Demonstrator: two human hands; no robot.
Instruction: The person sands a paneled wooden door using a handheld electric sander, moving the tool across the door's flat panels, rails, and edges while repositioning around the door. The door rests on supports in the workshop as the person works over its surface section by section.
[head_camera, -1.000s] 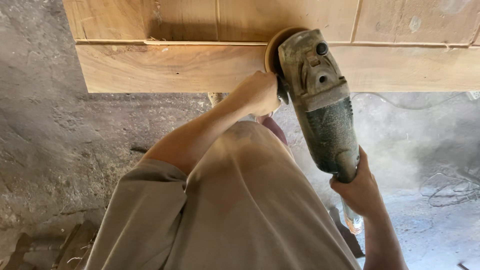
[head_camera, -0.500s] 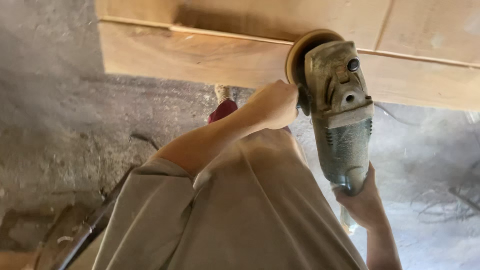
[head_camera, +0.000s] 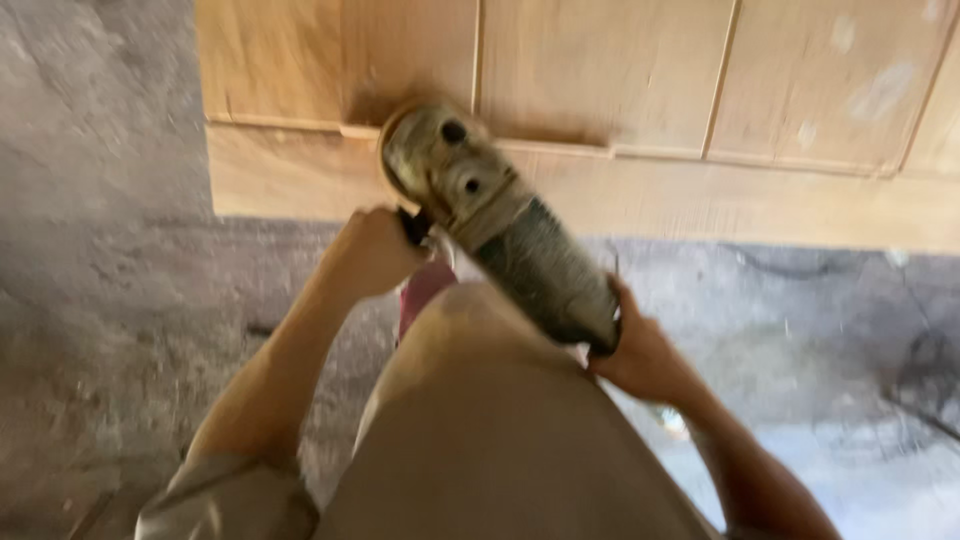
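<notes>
Gripping hard with both hands — working an angle grinder (head_camera: 500, 225) against a wooden panel (head_camera: 620, 110). Left hand (head_camera: 372, 250) curling shut around the side handle just beside the grinder's head, apparently for steering and for bracing against the tool's kick. Right hand (head_camera: 640, 355) wrapping closed under the rear end of the dusty body, taking the weight at the far end from the disc. Holding the grinder slantwise, head up against the panel, tail down toward the knee — so the disc (head_camera: 395, 150) seems to be meeting the wood along the groove line near the panel's lower left corner. Leaning a raised leg in beige trousers (head_camera: 500, 440) right beneath the grinder. Blurring badly here, so hard telling exactly where disc and wood are touching. Dusty concrete floor (head_camera: 120, 300) spreading out below the panel.
</notes>
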